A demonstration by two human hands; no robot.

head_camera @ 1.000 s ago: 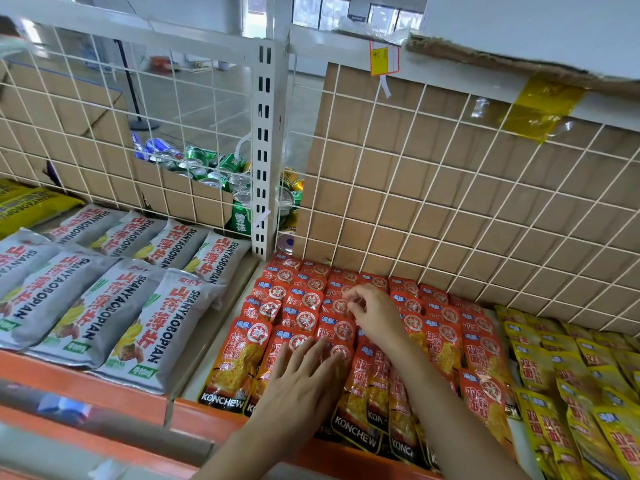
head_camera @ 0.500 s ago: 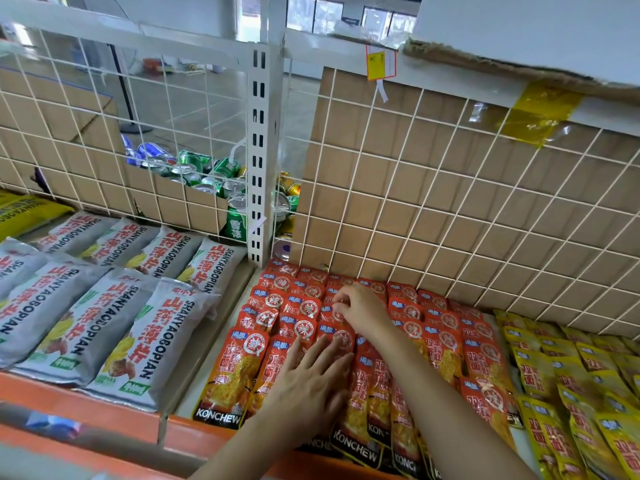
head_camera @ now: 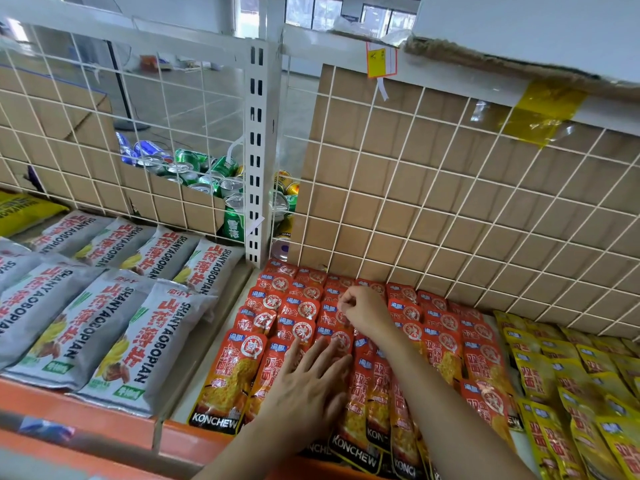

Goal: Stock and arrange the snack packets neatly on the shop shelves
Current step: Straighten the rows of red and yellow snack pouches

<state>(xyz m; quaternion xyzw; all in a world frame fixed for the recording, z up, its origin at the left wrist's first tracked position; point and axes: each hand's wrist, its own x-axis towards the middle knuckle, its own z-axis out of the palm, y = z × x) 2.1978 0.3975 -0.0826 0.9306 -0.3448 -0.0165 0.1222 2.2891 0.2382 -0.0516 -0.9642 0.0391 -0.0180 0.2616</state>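
Left hand (head_camera: 308, 379) lies flat, fingers straight and slightly spread, pressing down on the front rows of red packets (head_camera: 228, 375). Right hand (head_camera: 363, 311) reaches further back, its fingers curled and pinching what looks like the top edge of one packet in a rear row. The red packets lie in overlapping rows on the shelf (head_camera: 183, 438), between the grey bags (head_camera: 114, 341) and the yellow packets (head_camera: 561, 393), with the back row against the wire grid (head_camera: 450, 202).

Handling, as judged: each pouch is light, thin and flexible, with glossy film likely to slide over its neighbours. Take hold at the flat sealed top edge. Avoid squeezing the filled middle, where the contents may crush.
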